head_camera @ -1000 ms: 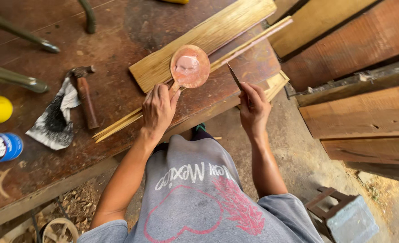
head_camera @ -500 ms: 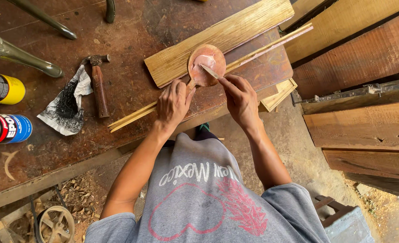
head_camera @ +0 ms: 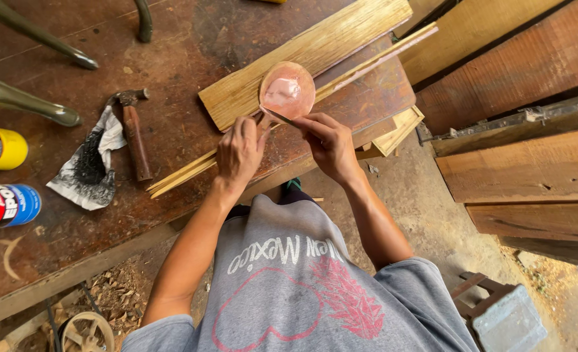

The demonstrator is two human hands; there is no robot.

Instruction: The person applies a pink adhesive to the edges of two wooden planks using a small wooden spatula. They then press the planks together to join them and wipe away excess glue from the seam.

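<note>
A carved wooden spoon with a round pinkish bowl [head_camera: 287, 90] rests over a pale plank [head_camera: 341, 39] on the brown workbench [head_camera: 171, 130]. My left hand [head_camera: 240, 151] grips the spoon's handle just below the bowl. My right hand [head_camera: 328, 140] holds a thin metal blade [head_camera: 277, 117], its tip touching the neck of the spoon where handle meets bowl. The two hands are close together over the bench's front edge.
A hammer [head_camera: 134, 133] lies on a stained rag [head_camera: 90, 166] left of my hands. Two spray cans [head_camera: 5, 176] lie at the left edge. Thin wood strips [head_camera: 184, 173] run under my left hand. Stacked planks [head_camera: 523, 130] stand to the right, a small stool [head_camera: 497, 313] below.
My right hand brought the blade from beside the spoon down onto its neck. Both hands drew closer together, and the view shifted slightly.
</note>
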